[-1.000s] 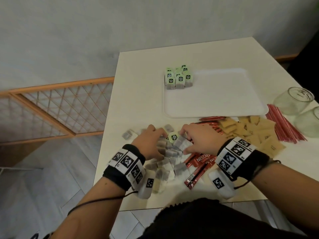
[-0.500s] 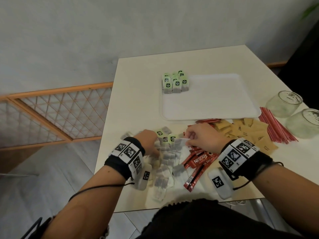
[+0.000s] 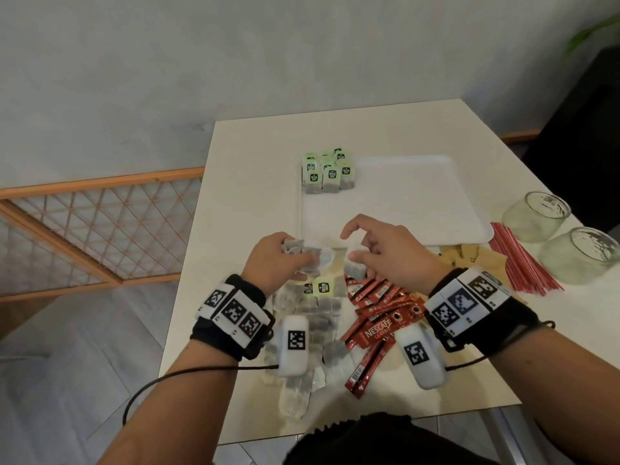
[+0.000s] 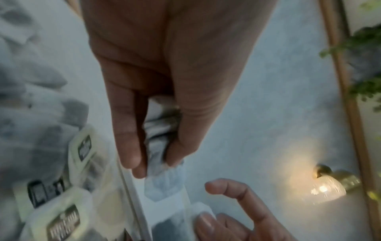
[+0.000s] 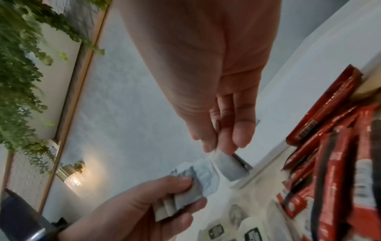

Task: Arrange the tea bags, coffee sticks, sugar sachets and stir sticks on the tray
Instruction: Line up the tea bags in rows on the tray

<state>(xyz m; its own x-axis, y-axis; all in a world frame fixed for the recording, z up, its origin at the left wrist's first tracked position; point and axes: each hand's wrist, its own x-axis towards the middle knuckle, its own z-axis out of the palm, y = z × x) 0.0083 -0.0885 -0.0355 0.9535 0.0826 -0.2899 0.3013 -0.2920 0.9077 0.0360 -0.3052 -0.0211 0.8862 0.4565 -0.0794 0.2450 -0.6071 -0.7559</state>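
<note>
Paper tea bags have left the pile: a moment ago both hands were down among the loose bags, and now they are up, just in front of the white tray (image 3: 469, 226). The left hand (image 3: 275, 260) has its fingers (image 4: 128, 143) curled round a small bunch of tea bags (image 3: 312, 255). The right hand (image 3: 385, 253) pinches one tea bag (image 3: 355, 270) with thumb and fingers, its first finger sticking out. More bags lie on the desk (image 3: 261, 156) beside red coffee sticks (image 3: 379, 317). A neat group of bags (image 3: 327, 174) sits in the tray's far left corner. I think these go there next
</note>
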